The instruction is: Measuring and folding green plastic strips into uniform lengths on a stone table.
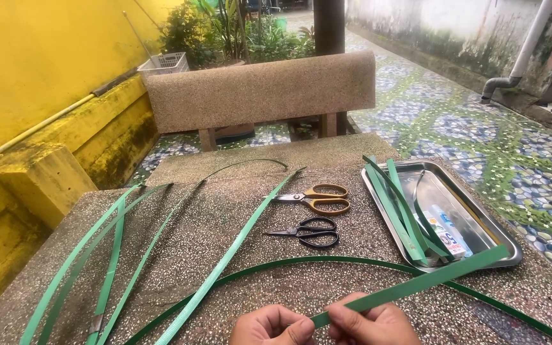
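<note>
Green strap (410, 286) pinched by both hands (269, 326) (375, 324) at the table edge (180, 249).

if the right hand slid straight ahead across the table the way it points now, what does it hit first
Most likely the dark green strap curving across the table just ahead of the right hand. Beyond that lie the black scissors. Depth is hard to judge, and the hand points roughly forward.

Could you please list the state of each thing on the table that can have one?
Left hand: pinching the held strip.
Right hand: pinching the held strip.
Held strip: straight, raised over the tray.
Tan scissors: shut, flat.
Black scissors: shut, flat.
Tray: holds cut strips.
</note>
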